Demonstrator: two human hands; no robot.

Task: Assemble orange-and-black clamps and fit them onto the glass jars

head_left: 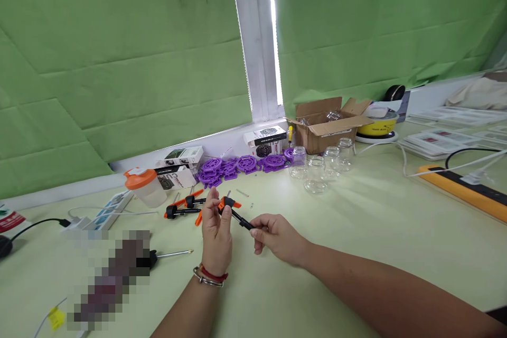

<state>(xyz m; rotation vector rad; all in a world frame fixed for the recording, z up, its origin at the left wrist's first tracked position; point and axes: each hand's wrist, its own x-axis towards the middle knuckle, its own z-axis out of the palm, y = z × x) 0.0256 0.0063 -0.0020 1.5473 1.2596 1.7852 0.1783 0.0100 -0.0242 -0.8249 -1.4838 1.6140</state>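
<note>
Between my two hands, above the table, a black rod with an orange-and-black head (242,220) is held at a slant. My left hand (217,232) has its fingers and thumb closed around the head end. With thumb and fingers my right hand (273,235) pinches the lower end of the rod. Just left of my left hand lie similar black rods with round black heads (180,212) and orange arms (198,218). A screwdriver (174,254) with a black handle rests further left, near a pixelated patch. Small metal pieces (243,193) lie beyond my hands.
Purple plastic discs (247,163) are piled along the wall beside printed boxes (265,142). Several glass jars (316,174) stand before an open cardboard box (328,134). An orange-lidded cup (146,187) is at left; an orange power strip (463,190) is at right.
</note>
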